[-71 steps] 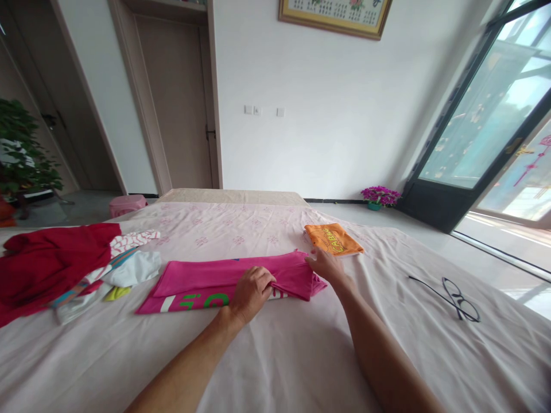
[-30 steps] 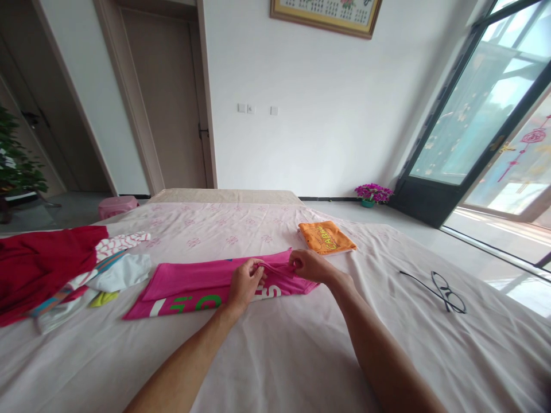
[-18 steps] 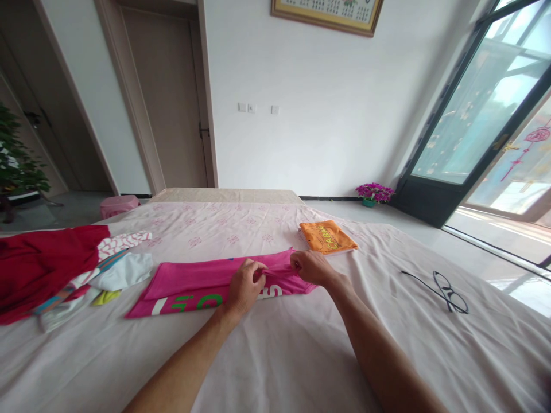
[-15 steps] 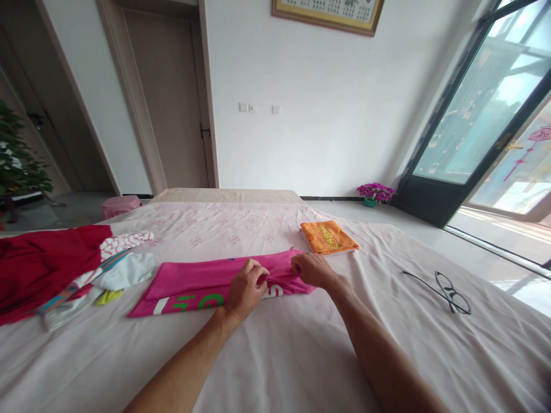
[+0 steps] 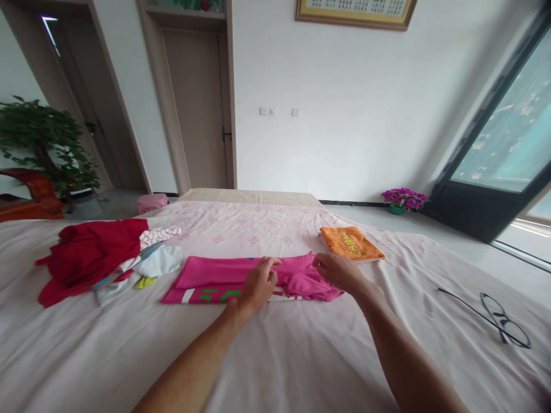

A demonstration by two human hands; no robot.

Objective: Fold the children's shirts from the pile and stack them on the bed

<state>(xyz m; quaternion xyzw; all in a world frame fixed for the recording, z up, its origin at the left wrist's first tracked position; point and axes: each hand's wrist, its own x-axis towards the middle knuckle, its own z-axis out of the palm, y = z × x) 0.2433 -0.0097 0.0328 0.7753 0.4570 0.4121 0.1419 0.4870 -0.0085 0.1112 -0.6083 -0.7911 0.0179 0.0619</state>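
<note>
The left hand (image 5: 259, 282) now loosens over the pink cloth (image 5: 217, 272), so its right end lies rumpled; the right hand (image 5: 338, 271) curls there (if pinching, I cannot tell).

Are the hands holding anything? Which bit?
Nothing shows in the left hand, over the pink cloth. The right hand is at the cloth's right end; I can't tell if it grips.

Soft daylight, wide-angle edge distortion
</note>
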